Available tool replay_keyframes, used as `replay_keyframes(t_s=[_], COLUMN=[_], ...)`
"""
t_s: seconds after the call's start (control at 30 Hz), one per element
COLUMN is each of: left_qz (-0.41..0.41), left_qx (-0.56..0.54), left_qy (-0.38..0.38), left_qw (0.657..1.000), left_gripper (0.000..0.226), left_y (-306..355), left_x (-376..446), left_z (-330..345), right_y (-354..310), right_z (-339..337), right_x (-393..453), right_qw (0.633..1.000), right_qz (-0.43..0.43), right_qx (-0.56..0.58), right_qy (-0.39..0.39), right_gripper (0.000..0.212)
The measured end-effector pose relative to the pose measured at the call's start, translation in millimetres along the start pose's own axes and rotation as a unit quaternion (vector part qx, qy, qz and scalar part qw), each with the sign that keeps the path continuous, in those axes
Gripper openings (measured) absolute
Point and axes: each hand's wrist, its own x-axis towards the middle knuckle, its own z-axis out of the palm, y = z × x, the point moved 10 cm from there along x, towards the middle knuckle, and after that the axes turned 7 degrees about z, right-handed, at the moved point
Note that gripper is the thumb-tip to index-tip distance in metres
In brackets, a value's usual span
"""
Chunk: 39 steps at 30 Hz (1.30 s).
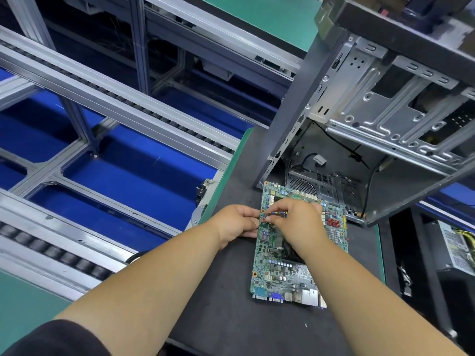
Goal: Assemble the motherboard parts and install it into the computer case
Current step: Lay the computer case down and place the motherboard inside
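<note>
So the motherboard [295,253] lies flat on the dark tabletop [231,317], port end toward the near side, just in front of the open computer case [372,140], probably parked there so it can slide straight in once it's kitted out. The right hand [295,222] has its fingers pinching a little bundle of coloured wires [277,215] near the board's left edge, looks like plugging in a fan lead. The left hand [236,223] grips that left edge, fingers curled on it, I'd guess to keep the board from skating.
</note>
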Motion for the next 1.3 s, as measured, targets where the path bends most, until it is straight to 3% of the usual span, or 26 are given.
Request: replay_keyframes(t_s=[0.17, 0.3, 0.6, 1.3], left_qz=[-0.003, -0.006, -0.009, -0.013], left_qx=[0.0, 0.002, 0.007, 0.009], left_qy=[0.011, 0.017, 0.033, 0.036], left_qw=[1.0, 1.0, 0.999, 0.999], left_gripper=[0.033, 0.032, 0.031, 0.032], left_y=[-0.2, 0.0, -0.1, -3.7], left_x=[0.5, 0.8, 0.9, 2.1], left_z=[-2.1, -2.6, -4.0, -4.6], right_y=[-0.1, -3.5, 2.7, 6.5], right_z=[2.5, -1.5, 1.9, 4.1], right_x=[0.6, -3.3, -2.5, -3.2], right_qw=[1.0, 0.999, 1.0, 1.0], right_qz=[-0.001, -0.015, -0.004, -0.001], right_qx=[0.005, 0.016, -0.005, 0.029], right_qy=[-0.007, 0.027, 0.001, 0.012], right_gripper=[0.004, 0.014, 0.031, 0.028])
